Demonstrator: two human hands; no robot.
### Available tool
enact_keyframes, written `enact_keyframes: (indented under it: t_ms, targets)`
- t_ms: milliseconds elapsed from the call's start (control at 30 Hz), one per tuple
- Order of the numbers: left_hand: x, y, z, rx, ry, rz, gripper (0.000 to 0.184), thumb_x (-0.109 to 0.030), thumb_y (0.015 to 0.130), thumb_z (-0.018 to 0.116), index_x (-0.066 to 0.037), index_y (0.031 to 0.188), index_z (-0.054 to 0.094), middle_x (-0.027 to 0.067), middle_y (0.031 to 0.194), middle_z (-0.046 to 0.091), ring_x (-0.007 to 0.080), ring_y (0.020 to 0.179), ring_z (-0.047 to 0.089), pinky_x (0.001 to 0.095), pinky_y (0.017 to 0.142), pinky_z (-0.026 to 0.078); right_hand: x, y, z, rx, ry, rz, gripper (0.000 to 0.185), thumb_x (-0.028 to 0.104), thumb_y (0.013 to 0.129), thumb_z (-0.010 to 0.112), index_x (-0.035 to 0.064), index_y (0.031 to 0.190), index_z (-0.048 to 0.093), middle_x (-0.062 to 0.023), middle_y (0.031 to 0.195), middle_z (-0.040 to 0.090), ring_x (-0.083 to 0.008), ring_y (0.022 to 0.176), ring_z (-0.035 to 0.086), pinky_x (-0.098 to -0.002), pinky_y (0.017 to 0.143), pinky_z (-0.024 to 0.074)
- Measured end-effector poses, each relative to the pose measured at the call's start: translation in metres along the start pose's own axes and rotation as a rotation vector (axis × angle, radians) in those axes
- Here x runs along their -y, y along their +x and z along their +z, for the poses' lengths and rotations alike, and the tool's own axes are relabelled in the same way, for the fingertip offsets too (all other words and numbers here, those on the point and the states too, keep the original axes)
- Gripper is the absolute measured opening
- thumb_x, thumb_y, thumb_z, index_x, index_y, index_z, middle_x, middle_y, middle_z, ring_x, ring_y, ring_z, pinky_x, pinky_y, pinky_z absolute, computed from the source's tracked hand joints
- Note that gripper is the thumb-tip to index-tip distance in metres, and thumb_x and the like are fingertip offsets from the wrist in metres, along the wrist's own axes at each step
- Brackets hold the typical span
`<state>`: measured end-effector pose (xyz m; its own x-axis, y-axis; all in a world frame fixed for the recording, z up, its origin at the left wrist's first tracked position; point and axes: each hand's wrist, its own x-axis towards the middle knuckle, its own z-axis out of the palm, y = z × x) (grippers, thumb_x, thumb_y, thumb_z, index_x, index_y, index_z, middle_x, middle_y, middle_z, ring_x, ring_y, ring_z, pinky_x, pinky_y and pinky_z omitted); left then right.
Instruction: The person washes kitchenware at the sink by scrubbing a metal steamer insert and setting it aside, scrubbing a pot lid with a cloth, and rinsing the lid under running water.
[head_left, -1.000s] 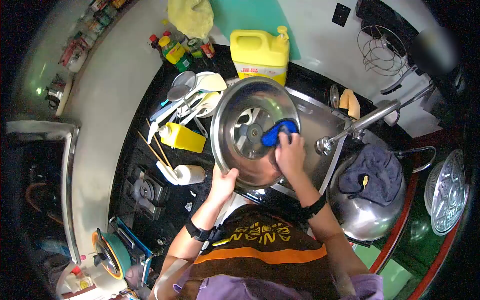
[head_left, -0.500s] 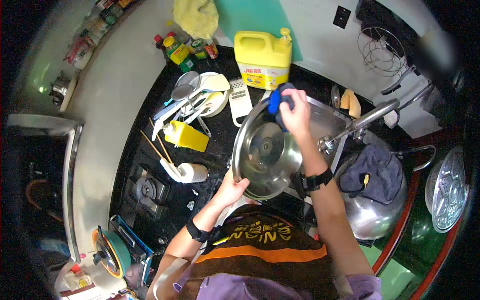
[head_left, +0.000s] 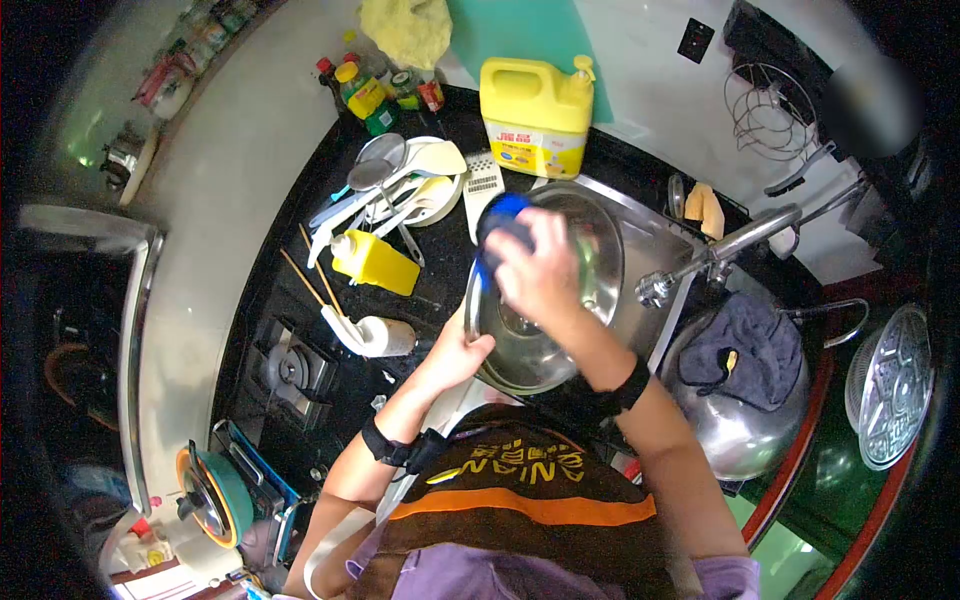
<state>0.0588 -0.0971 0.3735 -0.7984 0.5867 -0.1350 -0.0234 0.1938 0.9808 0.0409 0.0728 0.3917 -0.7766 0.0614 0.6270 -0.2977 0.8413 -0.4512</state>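
Head view: we're pinching the metal bowl (head_left: 600, 250) near the desk's (head_left: 440, 280) front edge with our left grip (head_left: 455, 362), probably just steadying it, right grip (head_left: 540, 262) clutching a blue cloth (head_left: 506, 212).

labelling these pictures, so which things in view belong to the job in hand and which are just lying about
In use: round metal piece, gripped by the left hand; blue cloth, in the right hand.
Apparently lying about: yellow jug, grater, yellow bottle, wooden sticks.
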Motion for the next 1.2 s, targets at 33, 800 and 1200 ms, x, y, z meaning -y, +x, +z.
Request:
enact_keyframes:
  t_ms: [33, 800, 1200]
  targets:
    - [0.003, -0.002, -0.001, 0.028, -0.012, 0.016, 0.062, 0.009, 0.071, 0.042, 0.0, 0.132, 0.032, 0.0116, 0.124, 0.046, 0.0196, 0.119, 0.041, 0.0296, 0.101, 0.031, -0.008, 0.011, -0.007, -0.001, -0.064, 0.082, 0.031, 0.014, 0.064, 0.062, 0.0205, 0.095, 0.063, -0.0127, 0.105, 0.048, -0.032, 0.098, 0.048, -0.0422, 0.069, 0.0496]
    - [0.012, 0.033, -0.037, -0.121, 0.46, 0.131, 0.031, 0.001, 0.076, 0.053, 0.0, 0.106, 0.057, 0.0123, 0.083, 0.064, 0.0158, 0.076, 0.06, 0.0293, 0.073, 0.047, -0.035, 0.027, -0.004, 0.142, 0.082, -0.745, 0.03, 0.015, 0.072, 0.054, 0.0298, 0.098, 0.056, -0.0075, 0.091, 0.054, -0.0231, 0.082, 0.055, -0.0363, 0.07, 0.0445]
    - [-0.002, 0.002, -0.05, -0.255, 0.289, 0.011, 0.032, 0.0, 0.08, 0.055, 0.001, 0.112, 0.054, 0.0072, 0.092, 0.064, 0.0104, 0.084, 0.055, 0.0268, 0.078, 0.044, -0.118, -0.033, 0.02, 0.007, 0.123, 0.074, 0.049, 0.011, 0.061, 0.07, 0.0175, 0.107, 0.054, -0.0145, 0.105, 0.052, -0.0369, 0.092, 0.056, -0.0432, 0.076, 0.048]
